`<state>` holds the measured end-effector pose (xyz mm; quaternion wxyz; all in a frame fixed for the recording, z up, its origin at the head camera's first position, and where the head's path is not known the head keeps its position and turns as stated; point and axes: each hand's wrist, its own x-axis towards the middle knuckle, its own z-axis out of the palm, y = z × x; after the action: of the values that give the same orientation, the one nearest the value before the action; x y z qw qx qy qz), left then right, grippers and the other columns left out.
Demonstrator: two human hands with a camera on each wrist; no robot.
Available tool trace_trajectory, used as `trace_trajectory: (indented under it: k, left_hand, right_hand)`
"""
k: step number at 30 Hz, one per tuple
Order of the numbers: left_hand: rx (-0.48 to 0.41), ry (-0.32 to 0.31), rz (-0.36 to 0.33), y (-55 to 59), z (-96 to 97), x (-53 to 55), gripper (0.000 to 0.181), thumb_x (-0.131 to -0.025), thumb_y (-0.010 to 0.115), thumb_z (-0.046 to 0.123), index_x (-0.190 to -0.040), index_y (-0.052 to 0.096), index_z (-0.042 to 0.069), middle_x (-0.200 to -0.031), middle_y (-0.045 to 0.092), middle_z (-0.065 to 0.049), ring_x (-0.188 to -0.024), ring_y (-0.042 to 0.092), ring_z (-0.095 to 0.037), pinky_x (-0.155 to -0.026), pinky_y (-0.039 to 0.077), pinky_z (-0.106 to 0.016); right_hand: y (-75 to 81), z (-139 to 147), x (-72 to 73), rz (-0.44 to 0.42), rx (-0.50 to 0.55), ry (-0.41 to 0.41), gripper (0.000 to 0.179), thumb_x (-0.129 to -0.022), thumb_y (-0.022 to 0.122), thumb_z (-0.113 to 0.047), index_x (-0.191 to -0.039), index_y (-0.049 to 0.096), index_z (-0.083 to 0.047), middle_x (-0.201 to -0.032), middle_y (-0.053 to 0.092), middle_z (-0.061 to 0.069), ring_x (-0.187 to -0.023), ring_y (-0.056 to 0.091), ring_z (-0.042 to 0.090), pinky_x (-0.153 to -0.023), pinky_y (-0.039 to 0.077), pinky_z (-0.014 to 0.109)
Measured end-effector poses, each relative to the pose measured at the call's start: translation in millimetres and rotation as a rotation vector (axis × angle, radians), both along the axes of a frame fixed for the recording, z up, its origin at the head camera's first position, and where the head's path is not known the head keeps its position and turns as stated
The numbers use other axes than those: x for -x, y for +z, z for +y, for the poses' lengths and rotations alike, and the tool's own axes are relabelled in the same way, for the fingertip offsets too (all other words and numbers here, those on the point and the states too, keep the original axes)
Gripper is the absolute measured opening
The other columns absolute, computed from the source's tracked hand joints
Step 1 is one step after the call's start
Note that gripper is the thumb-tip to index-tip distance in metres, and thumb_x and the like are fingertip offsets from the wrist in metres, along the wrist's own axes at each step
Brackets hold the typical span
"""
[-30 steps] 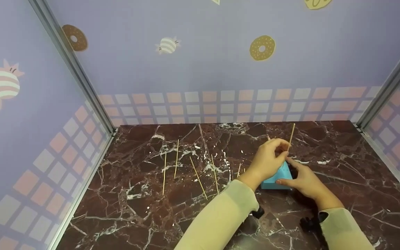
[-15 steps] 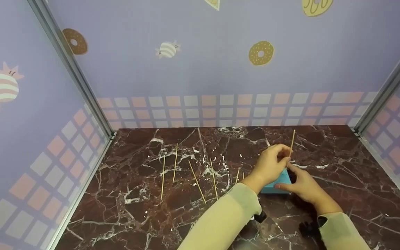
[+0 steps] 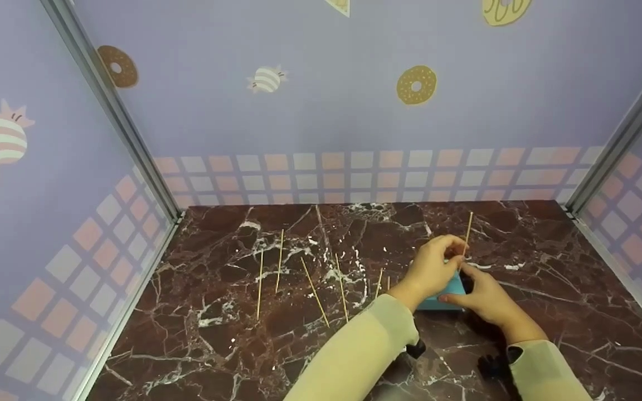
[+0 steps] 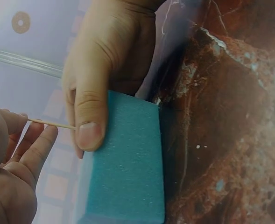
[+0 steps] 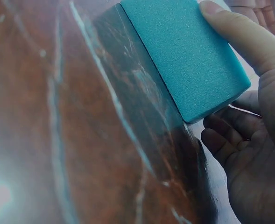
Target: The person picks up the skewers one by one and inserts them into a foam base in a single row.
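Observation:
My left hand (image 3: 435,264) pinches a thin wooden stick (image 3: 468,231), which stands nearly upright over the far right part of a light blue foam block (image 3: 438,303). The stick's lower end is hidden behind fingers. Beside it, my right hand (image 3: 485,298) holds the block on the right, with the thumb laid on its near part. Seen from the left wrist, the right thumb (image 4: 90,135) presses on the block's edge close to where the stick (image 4: 53,123) disappears. In the right wrist view the block (image 5: 188,60) shows a smooth face, with curled fingers (image 5: 228,135) by its end.
Several more thin sticks lie spread on the dark red marbled table (image 3: 215,356), left of the hands; one is this stick (image 3: 260,284). Small white crumbs dot the surface. Patterned lilac panels (image 3: 321,111) wall in the back and both sides.
The head view has tilted up slightly. The stick in my left hand has sunk a little toward the block, while the right hand keeps its hold.

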<state>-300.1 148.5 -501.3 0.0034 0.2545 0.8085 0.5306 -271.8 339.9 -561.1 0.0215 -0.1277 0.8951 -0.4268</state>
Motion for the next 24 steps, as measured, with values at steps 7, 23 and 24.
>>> trace_trajectory:
  k: [7, 23, 24]
  left_hand:
    - [0.011, 0.001, 0.004, -4.0, 1.2, 0.4, 0.016, -0.113, 0.071, 0.015, -0.127, 0.077, 0.021, -0.123, 0.074, 0.005, -0.108, 0.068, 0.002, -0.092, 0.058, -0.015]
    - [0.083, -0.014, 0.007, -11.8, 2.8, 0.2, 0.017, -0.113, 0.071, 0.014, -0.127, 0.076, 0.022, -0.124, 0.074, 0.007, -0.109, 0.068, 0.002, -0.091, 0.058, -0.014]
    - [0.090, -0.013, 0.011, -12.2, 3.2, 0.4, 0.017, -0.113, 0.071, 0.014, -0.127, 0.076, 0.021, -0.124, 0.074, 0.007, -0.110, 0.068, 0.002, -0.092, 0.058, -0.014]
  right_hand:
    - [1.1, -0.7, -0.7, -0.006, 0.010, 0.004, 0.093, -0.099, 0.091, -0.035, -0.171, 0.044, 0.001, -0.153, 0.070, 0.020, -0.122, 0.073, 0.027, -0.100, 0.056, 0.030]
    - [-0.5, 0.5, -0.3, -0.010, 0.045, 0.009, 0.082, -0.099, 0.090, -0.032, -0.164, 0.052, 0.002, -0.150, 0.070, 0.022, -0.117, 0.073, 0.026, -0.095, 0.060, 0.028]
    - [-0.3, 0.7, 0.1, -0.012, 0.041, 0.005, 0.081, -0.099, 0.090, -0.032, -0.163, 0.053, 0.002, -0.149, 0.071, 0.022, -0.117, 0.073, 0.026, -0.095, 0.059, 0.027]
